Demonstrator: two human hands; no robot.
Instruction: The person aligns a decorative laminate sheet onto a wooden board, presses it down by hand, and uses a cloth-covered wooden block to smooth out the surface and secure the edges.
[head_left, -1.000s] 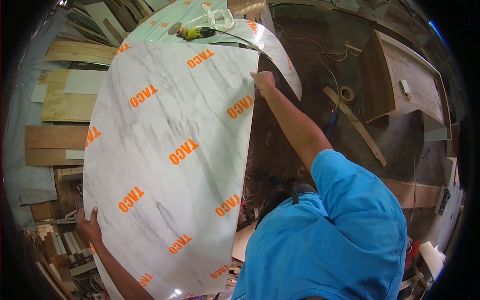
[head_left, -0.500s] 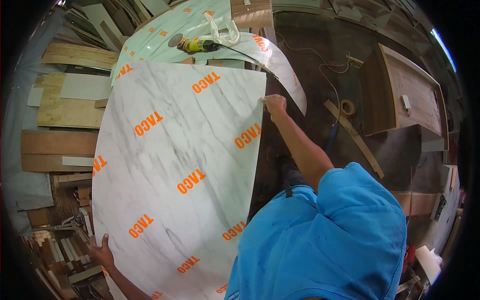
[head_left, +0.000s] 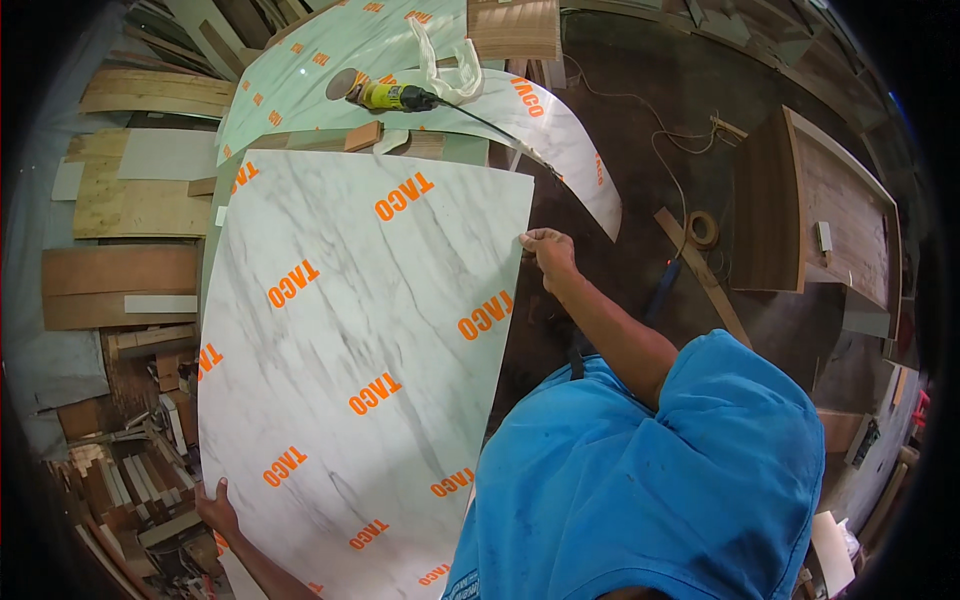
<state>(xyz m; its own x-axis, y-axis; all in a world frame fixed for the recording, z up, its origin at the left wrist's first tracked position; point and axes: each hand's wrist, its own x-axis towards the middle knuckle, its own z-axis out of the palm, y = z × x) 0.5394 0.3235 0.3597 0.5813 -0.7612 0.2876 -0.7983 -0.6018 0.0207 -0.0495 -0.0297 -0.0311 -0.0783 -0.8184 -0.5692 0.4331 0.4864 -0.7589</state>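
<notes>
White and grey like marble, a big thin sheet [head_left: 360,370] fills the middle of the head view, with orange printed words scattered over it; about ten of these orange marks show. The left hand [head_left: 217,505] grips the sheet's near left edge, fingers curled round it. The right hand [head_left: 548,250] is closed on the sheet's far right edge, close to its far right corner, with the arm stretched out from a blue shirt [head_left: 640,480]. The sheet is held up over the dark floor [head_left: 640,130] and hides part of it. Past the sheet's far edge lie two more sheets: a pale green sheet [head_left: 300,80] with small orange marks, and a curved white sheet [head_left: 560,130] with orange marks too. One yellow power tool [head_left: 385,95] with a round disc rests on them, its black cord [head_left: 500,135] running toward the right. A white rag [head_left: 445,70] lies just beside the tool. Many wooden boards [head_left: 130,200] are stacked along the left side. On the right stands one brown wooden cabinet piece [head_left: 820,210], and one roll of tape [head_left: 702,228] lies on the floor near it.
</notes>
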